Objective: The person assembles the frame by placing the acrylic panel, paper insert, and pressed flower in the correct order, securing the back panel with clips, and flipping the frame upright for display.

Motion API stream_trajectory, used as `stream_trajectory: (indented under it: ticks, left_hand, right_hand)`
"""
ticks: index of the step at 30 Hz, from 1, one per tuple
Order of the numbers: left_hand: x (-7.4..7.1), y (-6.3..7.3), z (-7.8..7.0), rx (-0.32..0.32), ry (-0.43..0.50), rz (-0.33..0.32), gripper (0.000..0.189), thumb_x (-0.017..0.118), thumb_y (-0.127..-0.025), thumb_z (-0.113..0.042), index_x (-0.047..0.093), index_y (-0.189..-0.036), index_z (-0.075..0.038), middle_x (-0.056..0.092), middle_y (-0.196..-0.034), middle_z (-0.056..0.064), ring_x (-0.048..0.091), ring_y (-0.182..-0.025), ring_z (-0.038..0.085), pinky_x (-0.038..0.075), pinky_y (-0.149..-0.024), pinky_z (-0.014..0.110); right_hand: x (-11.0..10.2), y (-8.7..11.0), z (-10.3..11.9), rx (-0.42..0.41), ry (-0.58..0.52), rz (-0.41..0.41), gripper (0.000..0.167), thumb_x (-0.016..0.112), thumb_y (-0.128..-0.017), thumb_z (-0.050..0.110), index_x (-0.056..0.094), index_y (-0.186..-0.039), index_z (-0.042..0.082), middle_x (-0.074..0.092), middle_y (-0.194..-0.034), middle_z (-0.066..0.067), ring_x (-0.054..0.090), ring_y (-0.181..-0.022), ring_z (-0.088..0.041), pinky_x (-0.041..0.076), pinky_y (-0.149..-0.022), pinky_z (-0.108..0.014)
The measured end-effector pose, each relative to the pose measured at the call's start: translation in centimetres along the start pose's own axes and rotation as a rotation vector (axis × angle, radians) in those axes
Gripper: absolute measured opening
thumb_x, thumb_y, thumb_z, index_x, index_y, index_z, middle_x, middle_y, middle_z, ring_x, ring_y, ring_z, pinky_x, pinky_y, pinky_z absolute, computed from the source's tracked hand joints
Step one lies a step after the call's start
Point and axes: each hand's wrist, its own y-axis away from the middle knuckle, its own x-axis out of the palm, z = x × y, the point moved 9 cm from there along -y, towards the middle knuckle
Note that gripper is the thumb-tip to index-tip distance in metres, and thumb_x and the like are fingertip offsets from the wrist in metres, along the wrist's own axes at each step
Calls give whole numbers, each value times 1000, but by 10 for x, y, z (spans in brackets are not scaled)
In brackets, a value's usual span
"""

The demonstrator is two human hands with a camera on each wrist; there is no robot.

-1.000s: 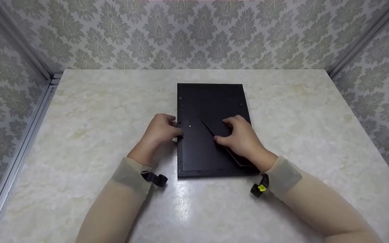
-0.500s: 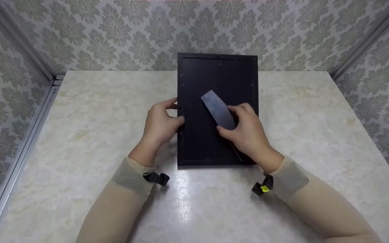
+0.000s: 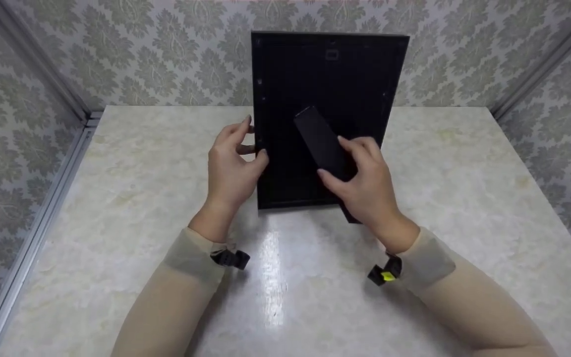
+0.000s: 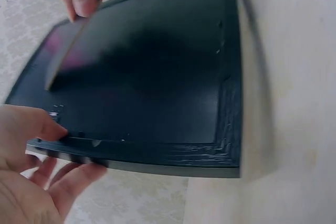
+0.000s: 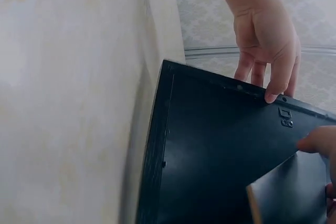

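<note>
A black picture frame (image 3: 290,74), its back facing me, stands tilted up above the table with its top edge against the wallpaper in the head view. My left hand (image 3: 231,168) pinches its left edge, thumb on the back and fingers behind the rim, as the left wrist view shows. The frame's easel stand (image 3: 317,139), a flat black strip, slants out from the back. My right hand (image 3: 367,186) grips this stand between thumb and fingers around its middle. In the right wrist view the stand's pale cut edge (image 5: 254,205) and small metal fittings (image 5: 285,118) on the back show.
The marbled table (image 3: 142,198) spreads around both arms. A patterned wall (image 3: 166,49) rises behind it, with metal rails (image 3: 32,54) at the sides. A small black strapped device (image 3: 231,259) sits on each wrist.
The frame has gone from lying flat to tilted up, its top edge rising. The right hand has turned the stand with it, so its broad face shows. Both hands keep their grip.
</note>
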Motion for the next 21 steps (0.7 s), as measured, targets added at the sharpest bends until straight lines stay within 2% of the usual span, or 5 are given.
stream_trajectory:
  ticks: [4,7,10,15,21]
  left_hand:
    - [-4,-1,-3,96,31,-65,60,76,-97,4,64,-156,1,70,-143,15,82,-103,29,66,-91,23]
    - [-5,-2,-1,130,67,-92,57,74,-99,4,66,-155,-1,69,-144,14,79,-107,27,68,-93,27]
    - [-6,-4,3,144,91,-104,56,74,-101,4,67,-156,-3,68,-146,13,78,-112,26,69,-91,27]
    - [-6,-5,6,183,94,-117,51,74,-102,4,70,-152,-4,68,-147,13,77,-117,26,69,-92,27]
    - [-2,-3,15,218,87,-137,47,75,-102,5,70,-148,1,67,-146,17,77,-120,28,70,-91,30]
  right_hand:
    - [-4,2,6,-63,-30,-32,45,69,-112,14,67,-154,1,66,-134,-17,66,-111,-25,56,-100,-32]
    - [-7,2,11,-85,-59,-45,37,59,-115,6,70,-150,1,70,-129,-17,64,-101,-20,52,-89,-21]
    - [-7,2,13,-102,-77,-47,34,59,-114,2,74,-145,1,73,-125,-16,64,-98,-18,51,-87,-17]
    - [-5,4,14,-117,-87,-46,32,63,-112,-1,76,-141,0,75,-121,-16,65,-95,-18,53,-85,-17]
    - [0,10,10,-126,-110,-53,32,65,-110,-4,77,-139,-1,76,-120,-15,68,-98,-22,55,-88,-17]
